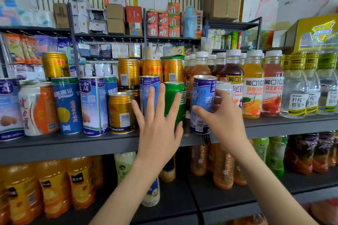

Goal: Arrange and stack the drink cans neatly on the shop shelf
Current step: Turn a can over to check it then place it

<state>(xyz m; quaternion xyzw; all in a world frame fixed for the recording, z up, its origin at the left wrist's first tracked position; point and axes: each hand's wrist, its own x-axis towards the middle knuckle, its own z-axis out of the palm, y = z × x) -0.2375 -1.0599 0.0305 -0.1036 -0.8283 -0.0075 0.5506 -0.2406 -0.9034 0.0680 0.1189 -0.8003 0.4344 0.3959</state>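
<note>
Head view, close, facing shelf (76,149)

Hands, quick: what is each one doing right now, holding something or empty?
Left hand: open, fingers spread flat in front of the green can, holding nothing.
Right hand: closed around the blue can.

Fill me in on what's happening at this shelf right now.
A person is tidying drink cans on a shop shelf. The right hand grips a blue and white can near the shelf's front edge, next to the juice bottles. The left hand is spread open, palm towards a green can and another blue can; whether it touches them is unclear. Further left, gold cans are stacked two high and mixed cans stand in a loose row.
</note>
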